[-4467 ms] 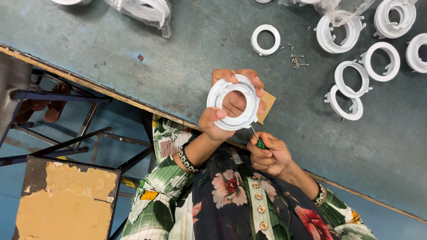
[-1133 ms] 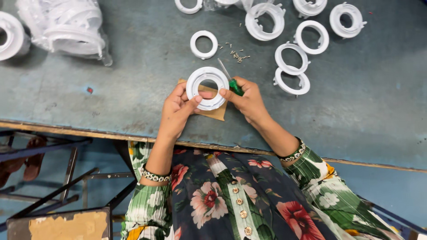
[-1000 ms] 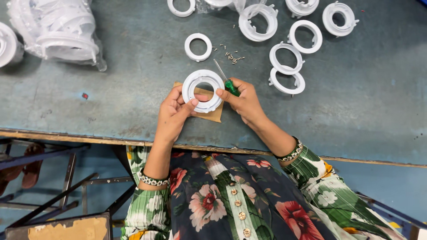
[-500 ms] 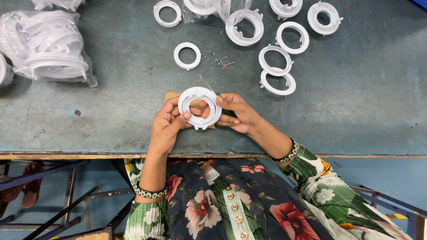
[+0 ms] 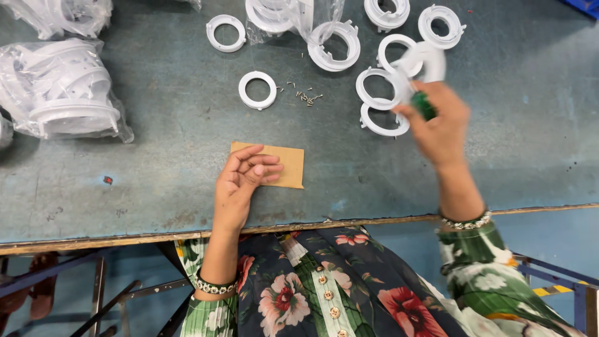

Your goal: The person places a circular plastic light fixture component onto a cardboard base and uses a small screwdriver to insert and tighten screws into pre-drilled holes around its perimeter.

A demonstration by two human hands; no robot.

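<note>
My left hand (image 5: pixel 240 184) rests empty, palm up with fingers loosely curled, on the left part of a small brown cardboard piece (image 5: pixel 277 163) near the table's front edge. My right hand (image 5: pixel 440 128) is raised at the right, blurred, holding a white plastic ring (image 5: pixel 417 67) together with a green-handled screwdriver (image 5: pixel 424 106). It hovers over a cluster of similar white rings (image 5: pixel 374 87). A single white ring (image 5: pixel 257 90) lies above the cardboard, with several small screws (image 5: pixel 304 95) beside it.
Bagged white plastic parts (image 5: pixel 65 93) lie at the left on the grey-green table (image 5: pixel 156 175). More rings and a clear bag (image 5: pixel 299 19) sit along the far edge. A metal frame (image 5: pixel 75 281) shows below the table's front edge.
Both hands were on the white ring over the cardboard. Now my right hand has carried the ring and screwdriver away to the right, and my left hand has let go and rests on the cardboard.
</note>
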